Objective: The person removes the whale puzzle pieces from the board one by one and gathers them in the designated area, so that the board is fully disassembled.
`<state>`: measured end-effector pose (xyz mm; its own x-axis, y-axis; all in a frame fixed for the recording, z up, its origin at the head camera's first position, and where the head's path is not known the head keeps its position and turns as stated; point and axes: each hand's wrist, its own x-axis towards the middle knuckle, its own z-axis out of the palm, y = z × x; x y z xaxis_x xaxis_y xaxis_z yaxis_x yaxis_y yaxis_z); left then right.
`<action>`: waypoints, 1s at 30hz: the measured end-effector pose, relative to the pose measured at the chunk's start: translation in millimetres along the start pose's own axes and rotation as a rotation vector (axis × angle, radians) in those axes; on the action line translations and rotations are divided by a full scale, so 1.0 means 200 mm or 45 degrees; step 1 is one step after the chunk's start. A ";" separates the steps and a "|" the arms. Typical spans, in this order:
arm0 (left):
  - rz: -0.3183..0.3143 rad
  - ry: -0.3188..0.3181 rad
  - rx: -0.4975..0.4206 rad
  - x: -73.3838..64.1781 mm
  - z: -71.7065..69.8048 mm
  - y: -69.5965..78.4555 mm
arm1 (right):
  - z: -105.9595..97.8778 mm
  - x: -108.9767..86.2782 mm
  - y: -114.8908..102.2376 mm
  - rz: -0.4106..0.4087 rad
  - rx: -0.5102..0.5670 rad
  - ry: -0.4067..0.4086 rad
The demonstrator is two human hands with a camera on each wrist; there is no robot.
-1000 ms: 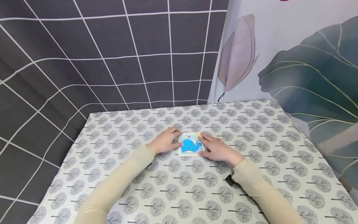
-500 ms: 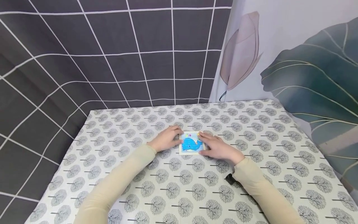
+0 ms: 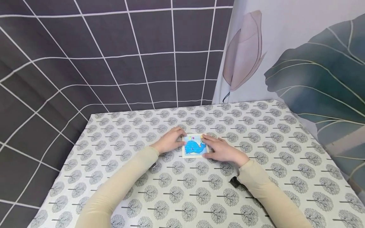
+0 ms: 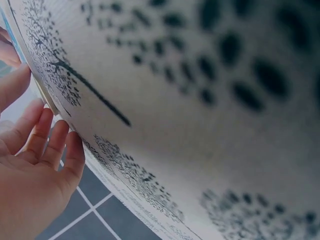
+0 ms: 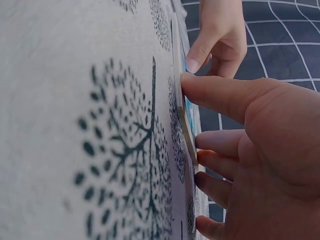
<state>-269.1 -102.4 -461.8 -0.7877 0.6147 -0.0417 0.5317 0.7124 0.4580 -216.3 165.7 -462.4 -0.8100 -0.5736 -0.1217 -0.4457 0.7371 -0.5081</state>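
A small square picture board (image 3: 195, 148) with a pale rim and a blue whale lies flat on the cloth in the head view; it looks like a child's puzzle. My left hand (image 3: 170, 141) touches its left side with thumb and fingertips. At the right side, my right hand (image 3: 223, 150) rests its thumb near the lower corner and its fingers near the upper one. The right wrist view shows the board's thin edge (image 5: 179, 65) beside the straight thumb. Fingers of the left hand (image 4: 40, 175) lie extended against the cloth and board edge in the left wrist view.
A white cloth (image 3: 159, 196) printed with grey trees covers the table. Behind it hangs a dark curtain (image 3: 119, 72) with a white grid, and to the right a floral curtain (image 3: 322, 72). A black strap piece (image 3: 235, 182) shows at the right cuff.
Hands and board keep nearly the same places, with the fingers staying on its two sides. The head view has shifted slightly.
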 end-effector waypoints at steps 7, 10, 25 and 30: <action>0.002 -0.006 -0.035 0.01 0.00 0.00 | -0.01 0.00 -0.01 0.008 -0.017 0.002; 0.008 -0.010 -0.044 0.01 0.00 0.00 | -0.02 0.00 -0.02 -0.001 -0.040 0.001; 0.002 0.020 -0.087 -0.01 0.00 0.00 | -0.08 0.06 -0.05 -0.027 -0.109 -0.019; 0.015 0.018 -0.098 -0.01 0.01 0.00 | -0.07 0.05 -0.05 -0.018 -0.090 -0.017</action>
<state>-266.6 -103.6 -463.7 -0.7861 0.6177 -0.0239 0.5158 0.6767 0.5254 -224.8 158.4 -446.2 -0.7986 -0.5885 -0.1262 -0.4832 0.7519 -0.4486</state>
